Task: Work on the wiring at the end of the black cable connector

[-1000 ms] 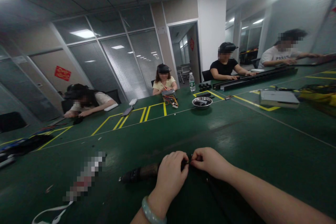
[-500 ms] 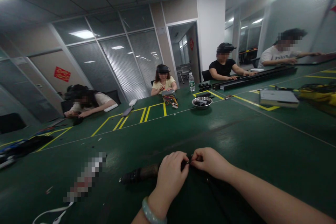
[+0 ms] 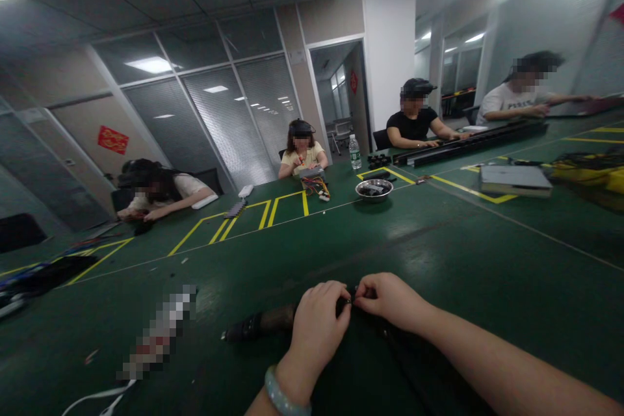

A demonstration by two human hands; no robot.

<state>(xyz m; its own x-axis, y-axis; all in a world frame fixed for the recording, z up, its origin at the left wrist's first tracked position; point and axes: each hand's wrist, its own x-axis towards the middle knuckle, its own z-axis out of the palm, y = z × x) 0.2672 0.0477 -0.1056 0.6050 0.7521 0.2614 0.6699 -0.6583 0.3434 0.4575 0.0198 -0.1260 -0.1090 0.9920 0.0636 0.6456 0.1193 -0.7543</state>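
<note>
The left hand (image 3: 316,328) grips a dark cylindrical tool (image 3: 260,324) lying on the green table (image 3: 439,253); the right hand (image 3: 390,299) pinches with closed fingertips a small part at its end.

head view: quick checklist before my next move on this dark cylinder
1. Left hand wrapped round the cylinder: ok.
2. Right hand pinched shut at the cylinder's end, meeting the left hand: ok.
3. What the right hand pinches, and whether it is seated: cannot tell, hidden.
4. Cylinder lying on the table: ok.
5. Strap apart from both hands: ok.
6. Bowl far across the table from the hands: ok.
</note>
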